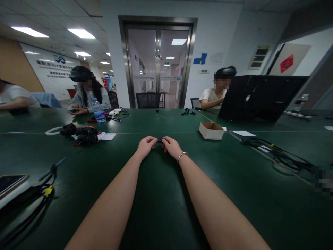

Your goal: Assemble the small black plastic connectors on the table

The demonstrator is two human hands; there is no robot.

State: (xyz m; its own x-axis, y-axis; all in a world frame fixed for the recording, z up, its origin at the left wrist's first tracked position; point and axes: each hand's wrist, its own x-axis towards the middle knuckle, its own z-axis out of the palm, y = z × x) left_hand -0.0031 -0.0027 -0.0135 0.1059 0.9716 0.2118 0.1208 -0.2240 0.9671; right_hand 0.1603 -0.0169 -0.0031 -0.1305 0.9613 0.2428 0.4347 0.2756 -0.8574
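A labelled plastic bottle (99, 111) stood on a green table (166, 208) at left of center, near a seated person (84, 95) in dark headgear. A large black monitor (262, 99), its back to the camera, leaned at upper right beside a second seated person (212, 96). Glass double doors (142, 59) rose at top center, coiled cables (279, 152) lay at right, and a phone (10, 183) (cut off by the frame's edge) lay at lower left.

Your table (166, 208) is dark green; the small piece (159, 140) you hold is black, like the loose bits (186, 111) near the far edge.
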